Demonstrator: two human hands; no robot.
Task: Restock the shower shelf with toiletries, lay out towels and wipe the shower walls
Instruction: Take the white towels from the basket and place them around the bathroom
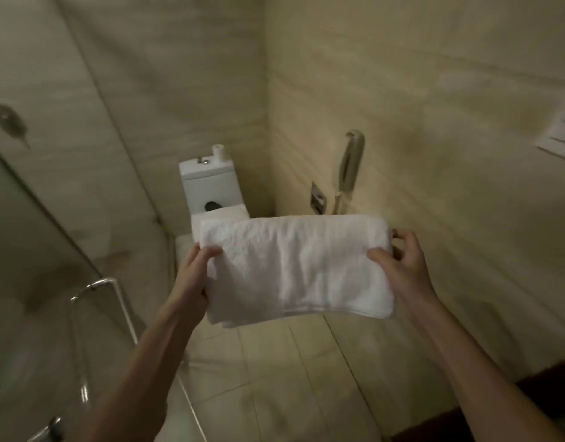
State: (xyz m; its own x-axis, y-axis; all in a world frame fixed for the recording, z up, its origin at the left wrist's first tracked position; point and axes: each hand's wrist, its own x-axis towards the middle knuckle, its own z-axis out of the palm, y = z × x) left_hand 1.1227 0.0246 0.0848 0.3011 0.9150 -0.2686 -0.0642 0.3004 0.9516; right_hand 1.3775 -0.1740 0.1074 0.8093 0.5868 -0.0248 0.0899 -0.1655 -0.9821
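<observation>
While both hands grip a folded white towel (295, 266) in mid-air — left hand (195, 275) and right hand (402, 260) each pinching an end — it hangs before the toilet (211, 186). Risk: a loosened pinch would unfold it onto the floor (290, 378).

Folded towel (295, 269) held between both hands, toilet (211, 189) behind it, glass door (35, 237) left, wall handset (349, 167) right

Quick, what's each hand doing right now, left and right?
Left hand: grips the left end of the folded white towel, thumb on top.
Right hand: grips the towel's right end, thumb on top.
</observation>
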